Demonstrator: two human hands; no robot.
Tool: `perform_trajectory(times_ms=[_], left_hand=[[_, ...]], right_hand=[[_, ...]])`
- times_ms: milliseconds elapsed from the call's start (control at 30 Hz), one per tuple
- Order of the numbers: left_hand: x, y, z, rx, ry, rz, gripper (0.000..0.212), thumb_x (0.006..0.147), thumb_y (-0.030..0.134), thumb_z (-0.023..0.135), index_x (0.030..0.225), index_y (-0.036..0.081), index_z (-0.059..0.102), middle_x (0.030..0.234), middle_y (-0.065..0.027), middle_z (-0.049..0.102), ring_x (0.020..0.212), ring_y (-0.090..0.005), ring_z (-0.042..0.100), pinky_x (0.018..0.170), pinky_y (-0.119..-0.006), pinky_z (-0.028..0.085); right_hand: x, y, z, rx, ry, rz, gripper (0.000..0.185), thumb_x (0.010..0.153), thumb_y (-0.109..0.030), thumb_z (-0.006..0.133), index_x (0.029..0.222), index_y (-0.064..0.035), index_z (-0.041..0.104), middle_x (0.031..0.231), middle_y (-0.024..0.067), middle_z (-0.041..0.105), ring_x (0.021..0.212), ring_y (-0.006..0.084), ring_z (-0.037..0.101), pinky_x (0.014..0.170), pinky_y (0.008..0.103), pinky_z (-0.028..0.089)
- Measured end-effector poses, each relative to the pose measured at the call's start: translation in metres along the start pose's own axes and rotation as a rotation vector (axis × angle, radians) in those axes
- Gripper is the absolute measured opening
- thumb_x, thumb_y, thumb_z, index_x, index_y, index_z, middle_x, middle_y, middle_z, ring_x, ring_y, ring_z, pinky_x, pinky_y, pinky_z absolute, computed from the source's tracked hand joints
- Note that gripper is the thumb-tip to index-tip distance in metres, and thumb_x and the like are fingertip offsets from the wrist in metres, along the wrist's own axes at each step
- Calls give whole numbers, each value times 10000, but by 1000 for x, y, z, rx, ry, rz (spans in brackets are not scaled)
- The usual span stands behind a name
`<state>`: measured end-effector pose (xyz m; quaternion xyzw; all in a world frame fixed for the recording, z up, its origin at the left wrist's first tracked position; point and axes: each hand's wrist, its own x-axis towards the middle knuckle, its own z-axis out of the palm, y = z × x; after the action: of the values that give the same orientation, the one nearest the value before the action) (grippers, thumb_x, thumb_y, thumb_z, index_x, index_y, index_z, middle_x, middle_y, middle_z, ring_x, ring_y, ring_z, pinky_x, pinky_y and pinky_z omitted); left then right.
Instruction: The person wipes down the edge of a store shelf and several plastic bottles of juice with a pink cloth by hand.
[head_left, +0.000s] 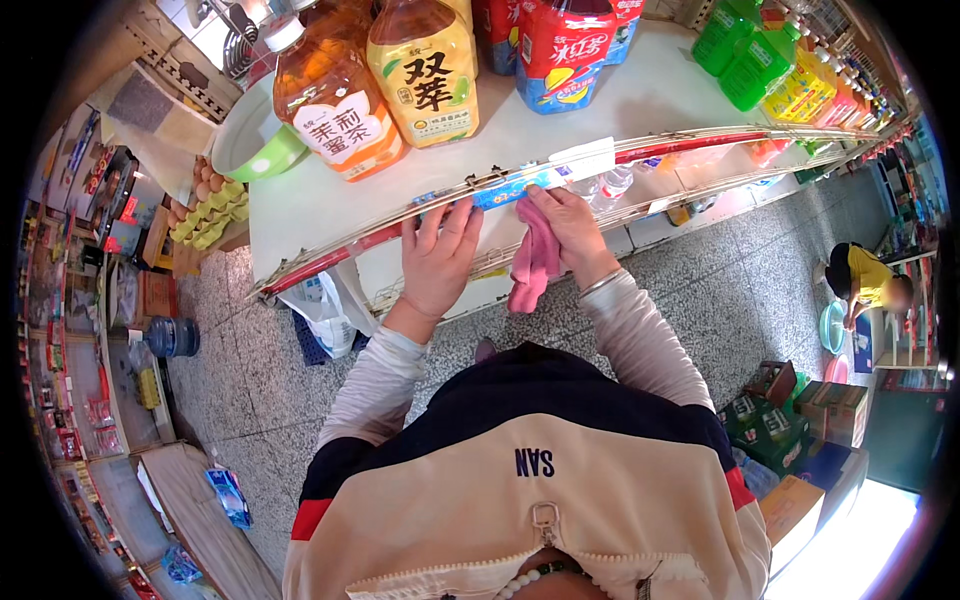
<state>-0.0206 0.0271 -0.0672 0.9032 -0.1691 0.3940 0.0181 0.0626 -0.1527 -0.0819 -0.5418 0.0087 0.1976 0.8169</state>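
My right hand (574, 229) holds a bunched pink cloth (534, 259) that hangs below the front edge of a white shelf (495, 139). Its fingertips meet a blue printed strip (510, 187) on that edge. My left hand (440, 255) lies against the same edge, fingers up over the wire rail; whether it grips the strip I cannot tell. Bottles of orange-brown tea (341, 127) and yellow-labelled tea (427, 90) stand on the shelf behind my hands, with a red and blue iced tea bottle (562, 67) further right. Left of them sits a green bowl (277, 154).
Egg trays (214, 221) stand left of the shelf, above a blue water jug (172, 336) on the floor. A white plastic bag (326, 311) is below the shelf. Green bottles (761, 67) stand at the right. A person in yellow (870, 277) bends near a teal basin (832, 328); boxes (832, 412) are stacked nearby.
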Motion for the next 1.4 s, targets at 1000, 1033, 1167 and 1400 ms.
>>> perform_trajectory(times_ms=[1000, 1033, 1167, 1400], left_hand=[[-2, 12, -28, -1445, 395, -1222, 343, 818, -58, 546, 1143, 37, 492, 1108, -51, 513, 1003, -182, 551, 877, -293, 451], [-2, 18, -30, -1394, 396, -1182, 377, 815, -61, 543, 1173, 32, 472, 1149, -67, 493, 1044, -197, 532, 897, -311, 441], [-24, 26, -27, -585, 113, -622, 493, 763, -84, 542, 1230, 13, 417, 1275, -137, 405, 1175, -284, 434, 962, -400, 388], [-1, 24, -13, 60, -213, -141, 462, 756, 58, 502, 1213, 3, 464, 1345, -145, 361, 1238, -315, 341, 988, -499, 300]], right_hand=[[-4, -6, 13, -294, 118, -35, 281, 863, -242, 609, 772, 22, 634, 632, 28, 569, 551, 78, 497, 479, 248, 410], [-1, -2, 10, -322, 141, -47, 297, 864, -253, 606, 751, 21, 629, 615, 28, 561, 530, 79, 484, 462, 253, 399], [-2, 4, 12, -235, 117, -75, 298, 866, -260, 602, 765, 18, 638, 627, 18, 564, 533, 71, 470, 462, 243, 388], [1, 8, 9, -279, 110, -95, 306, 866, -273, 602, 809, 24, 644, 663, 17, 577, 571, 62, 472, 494, 236, 397]])
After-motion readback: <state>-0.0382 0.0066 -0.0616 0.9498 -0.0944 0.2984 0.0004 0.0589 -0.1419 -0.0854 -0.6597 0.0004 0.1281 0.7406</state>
